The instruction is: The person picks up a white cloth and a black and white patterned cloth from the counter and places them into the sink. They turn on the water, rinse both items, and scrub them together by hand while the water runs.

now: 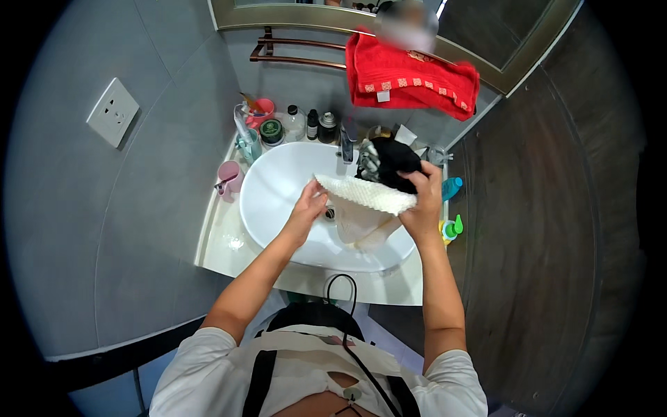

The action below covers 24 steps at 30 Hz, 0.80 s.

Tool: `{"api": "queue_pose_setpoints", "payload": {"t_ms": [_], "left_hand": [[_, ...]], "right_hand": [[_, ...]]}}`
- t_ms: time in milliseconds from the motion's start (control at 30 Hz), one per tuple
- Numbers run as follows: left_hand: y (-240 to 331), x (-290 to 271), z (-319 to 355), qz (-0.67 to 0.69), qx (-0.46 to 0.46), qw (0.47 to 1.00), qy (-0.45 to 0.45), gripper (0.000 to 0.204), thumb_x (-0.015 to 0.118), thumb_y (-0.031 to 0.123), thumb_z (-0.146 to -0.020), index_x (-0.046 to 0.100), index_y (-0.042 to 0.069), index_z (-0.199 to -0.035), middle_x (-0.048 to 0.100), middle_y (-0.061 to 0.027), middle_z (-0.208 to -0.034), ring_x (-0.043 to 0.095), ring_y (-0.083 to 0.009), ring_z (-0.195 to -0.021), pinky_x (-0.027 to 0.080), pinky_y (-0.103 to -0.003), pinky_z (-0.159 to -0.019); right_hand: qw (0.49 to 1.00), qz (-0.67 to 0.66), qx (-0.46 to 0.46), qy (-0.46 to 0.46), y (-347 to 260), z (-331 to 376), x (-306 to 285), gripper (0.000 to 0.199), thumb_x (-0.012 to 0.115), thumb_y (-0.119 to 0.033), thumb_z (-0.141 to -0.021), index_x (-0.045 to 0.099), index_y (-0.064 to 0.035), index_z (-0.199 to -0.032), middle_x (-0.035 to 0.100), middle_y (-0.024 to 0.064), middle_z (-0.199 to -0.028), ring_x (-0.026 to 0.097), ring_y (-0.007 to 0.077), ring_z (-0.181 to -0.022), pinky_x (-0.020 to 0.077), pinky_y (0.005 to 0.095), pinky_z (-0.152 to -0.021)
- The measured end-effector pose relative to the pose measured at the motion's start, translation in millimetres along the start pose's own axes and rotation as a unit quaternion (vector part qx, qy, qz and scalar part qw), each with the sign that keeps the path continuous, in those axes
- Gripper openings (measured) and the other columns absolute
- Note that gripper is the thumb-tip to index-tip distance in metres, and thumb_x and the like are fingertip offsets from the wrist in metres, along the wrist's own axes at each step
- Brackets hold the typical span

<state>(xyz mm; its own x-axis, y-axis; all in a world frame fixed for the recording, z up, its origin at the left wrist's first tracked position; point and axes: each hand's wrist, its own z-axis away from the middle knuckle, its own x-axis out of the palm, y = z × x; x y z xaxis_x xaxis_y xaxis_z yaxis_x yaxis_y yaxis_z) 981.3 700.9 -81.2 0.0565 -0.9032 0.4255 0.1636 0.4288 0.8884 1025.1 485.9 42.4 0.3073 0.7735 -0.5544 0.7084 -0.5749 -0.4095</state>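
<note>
Over the white oval sink (pixel 274 184), a white cloth (pixel 368 193) with a bumpy knit-like edge is stretched between my hands, its lower part hanging into the basin. My left hand (pixel 308 208) pinches its left corner. My right hand (pixel 424 205) grips the right end, with thumb and fingers closed around it. Just behind the cloth, a bunched black fabric item (pixel 397 161) with a grey patterned patch is against my right fingers; whether they also hold it I cannot tell. The faucet (pixel 347 144) stands left of the black fabric. Part of the drain (pixel 330 213) shows beside the cloth.
Behind the sink stand a green-lidded jar (pixel 272 131), a clear bottle (pixel 294 124) and dark bottles (pixel 326 128). A pink cup (pixel 230 176) is at left, a green pump bottle (pixel 454 228) at right. A red towel (pixel 410 76) hangs from the rail (pixel 299 42).
</note>
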Motion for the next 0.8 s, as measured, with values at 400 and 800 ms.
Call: {"api": "queue_pose_setpoints", "payload": {"t_ms": [400,800], "left_hand": [[44.4,32.7,3.1,-0.303,0.149,0.938,-0.074,0.101,0.075,0.024,-0.062,0.010,0.005,-0.137,0.024,-0.0189,-0.135,0.023,-0.0310,-0.128,0.020,-0.036,-0.104],[37.4,34.0,-7.8,-0.325,0.215,0.900,0.195,0.024,0.062,0.005,-0.070,0.054,0.002,-0.092,0.054,-0.0114,-0.089,0.051,-0.0264,-0.093,0.040,-0.031,-0.081]], "right_hand": [[0.986,-0.147,0.074,0.039,9.6,-13.3,15.9,0.048,0.071,-0.008,-0.059,0.050,-0.0035,-0.102,0.048,0.0113,-0.101,0.048,0.0275,-0.099,0.0353,0.0314,-0.089],[0.958,-0.197,0.208,0.016,32.2,26.9,39.3,0.047,0.066,0.002,-0.062,0.051,-0.0027,-0.107,0.054,0.0081,-0.102,0.052,0.0188,-0.096,0.0388,0.0282,-0.086]]}}
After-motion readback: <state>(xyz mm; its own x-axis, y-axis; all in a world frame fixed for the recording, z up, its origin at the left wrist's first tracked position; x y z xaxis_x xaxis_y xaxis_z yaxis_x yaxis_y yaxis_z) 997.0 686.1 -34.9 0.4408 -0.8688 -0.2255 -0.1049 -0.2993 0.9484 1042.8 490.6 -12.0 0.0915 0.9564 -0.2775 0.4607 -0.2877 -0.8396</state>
